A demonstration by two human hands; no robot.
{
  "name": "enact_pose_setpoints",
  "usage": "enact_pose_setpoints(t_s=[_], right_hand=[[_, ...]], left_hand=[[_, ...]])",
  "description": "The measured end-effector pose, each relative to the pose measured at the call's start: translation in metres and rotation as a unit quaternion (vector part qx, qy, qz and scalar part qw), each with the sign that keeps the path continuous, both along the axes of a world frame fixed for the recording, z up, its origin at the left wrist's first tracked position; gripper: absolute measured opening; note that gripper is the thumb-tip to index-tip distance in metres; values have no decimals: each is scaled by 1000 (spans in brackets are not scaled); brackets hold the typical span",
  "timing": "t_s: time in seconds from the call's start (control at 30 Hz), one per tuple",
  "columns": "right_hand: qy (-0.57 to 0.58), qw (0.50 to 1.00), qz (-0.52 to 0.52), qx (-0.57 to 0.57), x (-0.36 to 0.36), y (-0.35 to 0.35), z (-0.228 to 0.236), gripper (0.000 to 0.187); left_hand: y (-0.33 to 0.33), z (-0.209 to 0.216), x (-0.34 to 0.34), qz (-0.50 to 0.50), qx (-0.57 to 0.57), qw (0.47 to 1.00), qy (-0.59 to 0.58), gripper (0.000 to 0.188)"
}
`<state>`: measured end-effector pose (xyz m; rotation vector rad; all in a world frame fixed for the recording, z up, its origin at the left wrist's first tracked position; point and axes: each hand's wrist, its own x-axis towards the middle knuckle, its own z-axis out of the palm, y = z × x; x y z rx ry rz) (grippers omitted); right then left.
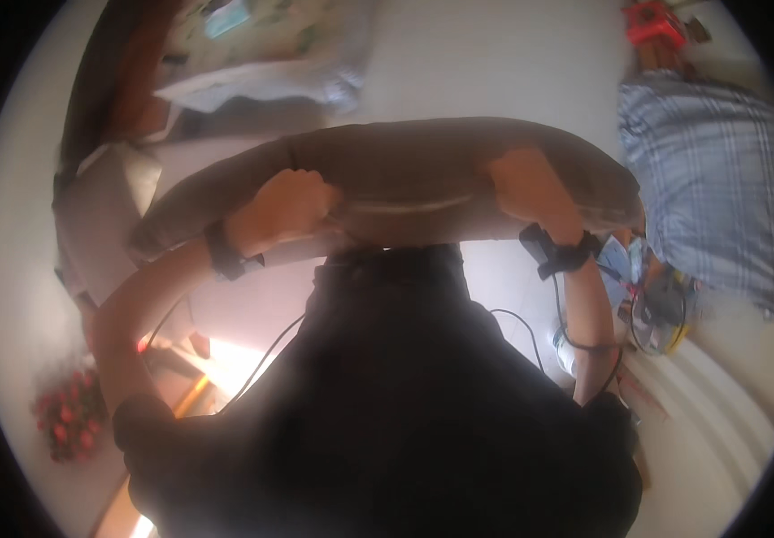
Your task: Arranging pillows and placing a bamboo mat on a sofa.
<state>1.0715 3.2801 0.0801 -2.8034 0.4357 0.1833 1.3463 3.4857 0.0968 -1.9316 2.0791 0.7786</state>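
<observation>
A long brown cushion [405, 161] stretches across the view in front of my body, its ends curving down at the left and right. My left hand [284, 208] is closed in a fist on its near side, left of the middle. My right hand [533, 190] grips the same side farther right, with its fingers curled in. A pale crease runs along the fabric between both fists. Dark bands with small devices sit on both wrists. The cushion's underside is hidden, and the picture is somewhat blurred.
At the right hangs or stands a blue plaid pillow or cloth [719, 184], with a red object [654, 25] beyond it. A bed with patterned bedding [270, 40] lies far left. Red flowers [71, 417] are low at the left. Dark cables [266, 359] run beside my body.
</observation>
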Motion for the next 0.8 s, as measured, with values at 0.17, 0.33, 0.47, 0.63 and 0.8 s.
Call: enact_pose_setpoints(t_s=[0.17,0.33,0.47,0.63,0.8], right_hand=[[-47,989,-131,-42,-80,31,8,24],[73,960,-268,-30,-109,45,17,20],[1,941,-327,-85,-102,20,9,23],[-48,921,-359,-145,-117,4,-5,23],[-65,927,-346,-125,-102,-6,4,22]], left_hand=[[-39,-29,-36,-157,-39,983,83,39],[-81,-47,-52,-201,-79,970,112,11],[-154,-38,-38,-257,-101,954,120,14],[-195,-23,-43,-311,-130,939,73,10],[-187,0,-39,-296,-114,948,24,6]])
